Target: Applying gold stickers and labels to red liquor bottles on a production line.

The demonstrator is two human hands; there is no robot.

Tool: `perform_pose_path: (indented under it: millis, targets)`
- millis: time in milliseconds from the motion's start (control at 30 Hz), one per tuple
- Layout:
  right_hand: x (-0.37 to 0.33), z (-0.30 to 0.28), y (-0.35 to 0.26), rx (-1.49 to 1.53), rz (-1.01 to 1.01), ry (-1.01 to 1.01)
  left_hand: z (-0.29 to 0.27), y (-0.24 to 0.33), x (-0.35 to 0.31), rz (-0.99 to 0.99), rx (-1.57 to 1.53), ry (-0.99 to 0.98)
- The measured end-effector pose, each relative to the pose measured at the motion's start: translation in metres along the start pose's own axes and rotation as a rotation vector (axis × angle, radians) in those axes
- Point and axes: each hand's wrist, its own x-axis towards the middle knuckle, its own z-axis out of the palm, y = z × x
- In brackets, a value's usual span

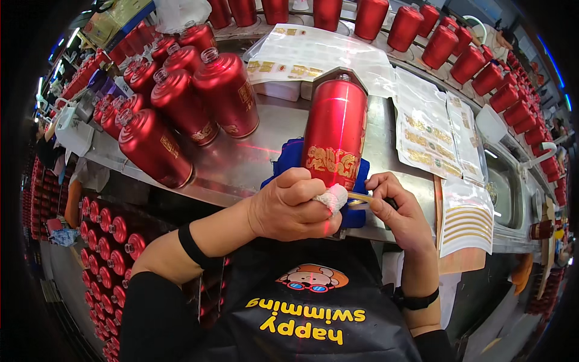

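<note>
A glossy red bottle (335,123) with a gold dragon-like pattern near its base lies before me, its neck pointing away. Its neck end rests against a dark angular holder (358,81), and blue padding (288,158) shows beneath it. My left hand (294,208) is closed on a wad of white cloth (332,198), pressed at the bottle's base. Just to the right, my right hand (401,211) pinches a thin gold-edged strip (360,198) close to the base. Something small and dark shows by its fingers; I cannot make out what.
Several red bottles (224,90) stand on the metal table (241,158) at left. Decal sheets (425,130) lie at right, near a sheet of curved gold strips (467,223). A sink (506,187) is farther right. More red bottles (371,18) line a conveyor behind; others fill racks (102,259) lower left.
</note>
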Motion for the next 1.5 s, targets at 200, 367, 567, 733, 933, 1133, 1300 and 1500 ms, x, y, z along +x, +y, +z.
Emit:
perform_pose_path:
  millis: [200, 367, 567, 733, 933, 1133, 1300, 1500]
  targets:
    - [0.002, 0.0, 0.002, -0.006, -0.044, 0.012, 0.004, -0.003, -0.005, -0.019, -0.062, -0.007]
    - [0.005, -0.001, 0.001, -0.007, -0.019, -0.012, 0.001, 0.002, -0.009, -0.076, -0.094, 0.038]
    - [0.004, -0.002, 0.002, 0.003, -0.057, 0.001, 0.001, -0.005, 0.008, 0.043, -0.11, -0.061]
    - [0.008, -0.003, 0.0, -0.008, -0.059, -0.022, 0.001, 0.003, -0.015, -0.114, -0.106, 0.011]
    - [0.007, -0.004, 0.003, -0.002, -0.053, -0.021, 0.0, -0.003, 0.002, -0.013, -0.118, -0.04]
    - [0.009, -0.005, 0.003, -0.03, -0.066, -0.038, 0.001, 0.002, -0.018, -0.124, -0.13, -0.021]
    - [0.009, -0.008, 0.004, -0.046, -0.079, -0.053, 0.002, -0.001, -0.003, -0.034, -0.112, -0.072]
    - [0.01, -0.009, 0.005, -0.05, -0.097, -0.072, 0.002, 0.007, -0.019, -0.236, -0.109, -0.011]
